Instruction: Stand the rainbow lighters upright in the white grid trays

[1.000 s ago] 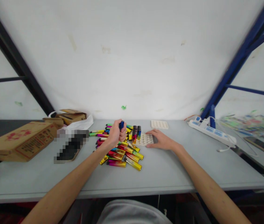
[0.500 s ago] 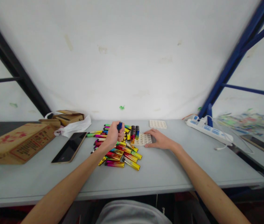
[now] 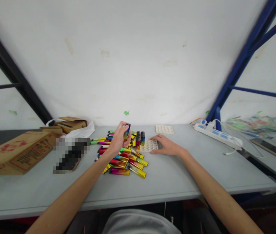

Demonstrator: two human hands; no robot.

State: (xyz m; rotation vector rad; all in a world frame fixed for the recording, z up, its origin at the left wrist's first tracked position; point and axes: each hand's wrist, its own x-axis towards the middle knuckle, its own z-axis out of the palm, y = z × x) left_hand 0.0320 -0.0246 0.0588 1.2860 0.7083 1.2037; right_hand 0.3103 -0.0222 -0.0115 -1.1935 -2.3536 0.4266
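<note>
My left hand (image 3: 120, 138) is closed around a blue and gold lighter (image 3: 126, 131), held upright above a loose pile of lighters (image 3: 120, 162) in shiny red, yellow, green and pink. Part of the pile is hidden behind this hand. My right hand (image 3: 164, 145) grips the right end of a white tray with rows of holes (image 3: 150, 146), thumb on the near side and fingers on the far side. Several lighters (image 3: 140, 139) stand upright in the tray's left end, their dark tops facing up.
Behind the right hand lies a second white holed tray (image 3: 164, 129). A power strip (image 3: 217, 134) with cables is at the right. On the left are a phone (image 3: 73, 156), blurred by blocks, a cardboard box (image 3: 20, 149) and a white plastic bag (image 3: 81, 131).
The lighter in my left hand has turned, and more of its blue and gold body shows above the fingers. My right hand stays on the tray.
</note>
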